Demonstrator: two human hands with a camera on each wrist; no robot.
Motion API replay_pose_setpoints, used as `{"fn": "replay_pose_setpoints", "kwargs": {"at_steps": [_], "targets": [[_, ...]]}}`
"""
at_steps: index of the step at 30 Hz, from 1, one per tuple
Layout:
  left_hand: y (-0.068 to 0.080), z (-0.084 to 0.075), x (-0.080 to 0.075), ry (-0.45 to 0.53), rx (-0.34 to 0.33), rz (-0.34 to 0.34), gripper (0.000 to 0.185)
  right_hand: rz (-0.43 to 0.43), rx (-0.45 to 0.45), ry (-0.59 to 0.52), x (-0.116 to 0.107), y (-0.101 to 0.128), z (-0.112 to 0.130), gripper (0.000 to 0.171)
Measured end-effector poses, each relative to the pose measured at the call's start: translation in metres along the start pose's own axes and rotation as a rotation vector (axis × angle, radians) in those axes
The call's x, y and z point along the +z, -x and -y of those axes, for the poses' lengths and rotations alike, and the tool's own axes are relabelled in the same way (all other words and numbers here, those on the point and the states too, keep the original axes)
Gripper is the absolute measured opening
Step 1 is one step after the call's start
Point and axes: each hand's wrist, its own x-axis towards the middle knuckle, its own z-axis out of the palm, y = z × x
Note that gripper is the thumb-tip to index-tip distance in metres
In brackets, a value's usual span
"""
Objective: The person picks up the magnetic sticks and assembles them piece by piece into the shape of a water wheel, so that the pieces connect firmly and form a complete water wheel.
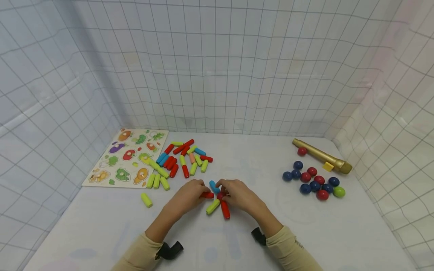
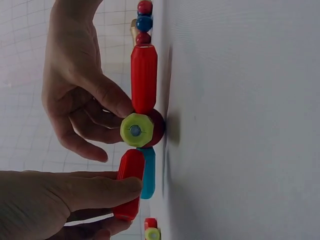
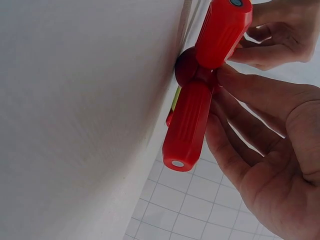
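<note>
Sticks joined at a dark red ball make a small star near the front middle of the white table: from the head view a red stick, a yellow-green stick, a blue stick and a short red stick spread out from it. The left hand pinches the short red stick; the right hand curls its fingers round the ball. Loose sticks lie behind, beside a vegetable puzzle board; coloured balls and a gold microphone lie to the right. Gridded white cloth walls the space.

The left wrist view shows the yellow-green stick end-on, the ribbed red stick and the pinched one.

The right wrist view shows two ribbed red sticks meeting the ball.
</note>
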Motion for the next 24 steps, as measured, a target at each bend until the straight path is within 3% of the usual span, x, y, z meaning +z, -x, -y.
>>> {"fn": "replay_pose_setpoints", "kwargs": {"at_steps": [10, 14, 19, 24], "targets": [[0.001, -0.007, 0.006, -0.040, 0.027, -0.001, 0.025, -0.001, -0.030, 0.002, -0.001, 0.002, -0.001, 0.033], [0.000, -0.008, 0.007, -0.059, 0.014, -0.009, 0.028, -0.006, -0.003, -0.016, -0.013, 0.004, -0.008, 0.031], [-0.001, -0.009, 0.008, -0.120, 0.027, -0.028, 0.037, -0.084, 0.136, -0.011, -0.055, 0.022, -0.041, 0.026], [-0.005, -0.013, 0.010, -0.187, 0.034, -0.026, 0.040, -0.191, 0.368, 0.054, -0.104, 0.060, -0.094, 0.027]]}}
